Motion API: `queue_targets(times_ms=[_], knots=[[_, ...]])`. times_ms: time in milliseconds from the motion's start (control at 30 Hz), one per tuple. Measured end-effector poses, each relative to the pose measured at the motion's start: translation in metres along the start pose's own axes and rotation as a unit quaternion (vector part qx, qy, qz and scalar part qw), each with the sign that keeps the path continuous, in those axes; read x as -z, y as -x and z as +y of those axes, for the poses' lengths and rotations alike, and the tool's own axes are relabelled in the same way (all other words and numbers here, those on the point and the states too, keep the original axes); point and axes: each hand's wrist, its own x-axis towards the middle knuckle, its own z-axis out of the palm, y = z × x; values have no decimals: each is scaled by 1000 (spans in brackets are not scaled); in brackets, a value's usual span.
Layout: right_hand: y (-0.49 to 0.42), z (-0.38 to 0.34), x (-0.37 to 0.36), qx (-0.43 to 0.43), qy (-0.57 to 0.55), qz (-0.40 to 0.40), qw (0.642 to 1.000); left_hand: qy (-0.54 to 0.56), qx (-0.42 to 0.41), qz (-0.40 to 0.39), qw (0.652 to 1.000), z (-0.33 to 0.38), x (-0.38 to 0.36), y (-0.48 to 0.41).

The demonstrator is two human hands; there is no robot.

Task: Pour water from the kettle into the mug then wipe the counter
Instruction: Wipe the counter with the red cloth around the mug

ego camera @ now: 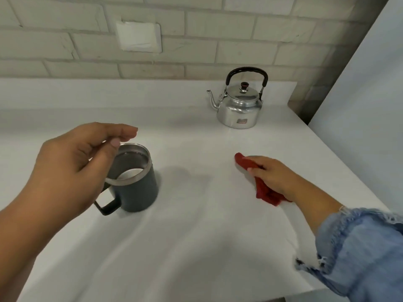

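White counter (196, 247) is the work surface. It looks covered in a creased sheet, so expect the wipe to drag on the folds.

Steel kettle (238, 110) is parked upright at the back right near the brick wall, lid on, spout facing left. It's well apart from both hands, which reads as put out of the wipe path.

Dark mug (136, 192) with a steel rim stands upright at front left, handle toward the person. The inside looks to hold water (hard to be sure through the reflections), so I'd call the pour done.

Left hand (72, 164) is at the mug's near rim, fingers curled, thumb tip over the edge. Can't tell if it's actually clamping the rim or just hovering there. Likely purpose is steadying or shifting the mug clear.

Right hand (274, 175) has its fingers closed around a bunched red cloth (265, 190), which is pressed onto the counter at mid-right between kettle and front edge. Wipe step is in hand.

Risk: a sweep to the left reaches the mug, so keep it held.
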Motion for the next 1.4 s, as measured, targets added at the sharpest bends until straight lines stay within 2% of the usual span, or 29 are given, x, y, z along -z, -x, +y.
queue_targets(times_ms=[67, 100, 267, 333, 400, 433, 500, 533, 600, 667, 733, 767, 900, 1000, 1067, 1233, 1400], knots=[[4, 13, -20, 51, 168, 9, 984, -3, 15, -3, 1000, -9, 4, 1], [8, 12, -32, 78, 202, 14, 976, -10, 28, -3, 1000, -13, 7, 1], [39, -21, -90, 187, 194, 9, 963, -23, 108, 4, 994, -34, 22, 3], [52, -36, -105, 175, 129, -22, 976, -30, 132, -4, 991, -39, 26, 4], [62, -51, -100, 92, -28, -77, 992, -44, 158, -27, 986, -42, 28, 6], [64, -54, -92, 67, -105, -76, 989, -48, 169, -38, 984, -45, 29, 7], [61, -50, -69, 59, -170, 21, 983, -47, 189, -60, 979, -50, 30, 8], [58, -43, -58, 50, -168, 64, 982, -38, 202, -72, 976, -52, 29, 8], [56, -25, -46, 3, -110, 96, 989, -22, 227, -98, 969, -54, 26, 11], [52, -4, -50, -24, 40, 99, 994, -12, 243, -119, 963, -55, 24, 15], [50, 3, -68, -14, 167, 95, 981, -5, 261, -132, 956, -58, 23, 17], [51, 0, -79, -3, 192, 96, 977, 0, 271, -142, 952, -60, 23, 18], [60, -31, -120, 70, 211, 96, 970, 62, 284, -185, 939, -66, 23, 22], [68, -41, -136, 118, 188, 52, 974, 83, 264, -204, 939, -69, 23, 23], [64, -39, -129, 123, 191, 41, 973, 86, 255, -205, 941, -72, 22, 24], [47, -29, -113, 50, 239, 81, 966, 84, 236, -193, 949, -78, 17, 28], [58, -66, -157, 120, 227, 75, 963, 82, 225, -175, 955, -79, 15, 30]])
